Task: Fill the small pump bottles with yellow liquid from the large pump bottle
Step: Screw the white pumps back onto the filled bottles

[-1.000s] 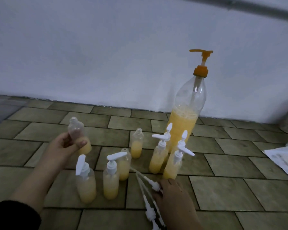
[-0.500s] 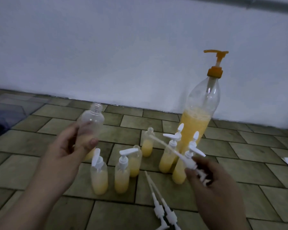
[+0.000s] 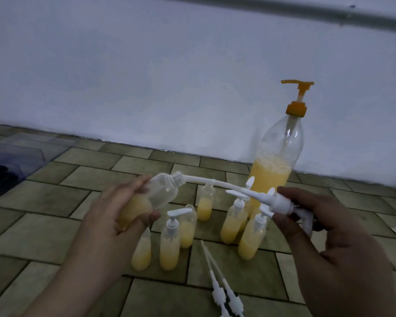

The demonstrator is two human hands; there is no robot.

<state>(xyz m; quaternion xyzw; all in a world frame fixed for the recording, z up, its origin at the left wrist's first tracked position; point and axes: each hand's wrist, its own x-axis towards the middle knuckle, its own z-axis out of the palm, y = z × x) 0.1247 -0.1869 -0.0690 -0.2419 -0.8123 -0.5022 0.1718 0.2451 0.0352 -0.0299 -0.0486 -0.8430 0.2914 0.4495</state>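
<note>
The left hand [image 3: 114, 216] held a small pump bottle [image 3: 146, 200] tilted, its neck pointing up and to the right, with the fingers [image 3: 142, 186] and thumb curled round the lower body where the yellow liquid had pooled; the bottle was uncapped and roughly half full. Judged from its thin clear wall, such a bottle would be light and slightly squeezable, so a firm grasp low on the body, as shown, suited it better than pressure near the open neck, where a squeeze could spill the contents. The tip of a white pump head's [image 3: 281, 205] dip tube [image 3: 215, 182] lay at the bottle mouth, bowing in a long arc; the tube appeared thin and flexible, likely to wander unless guided from close to the collar. Below, on the tiled floor [image 3: 82, 179], stood further small bottles [image 3: 169, 245], some capped and some open, all partly filled, with two spare pump heads [image 3: 220, 282] lying near them. Behind these stood the large pump bottle [image 3: 274, 170], upright, its orange pump [image 3: 296, 97] in place, about half full and untouched. The right hand [image 3: 325, 243] pinched the pump head at its collar between thumb and fingertips, palm turned toward the left, aiming the tube at the neck.
</note>
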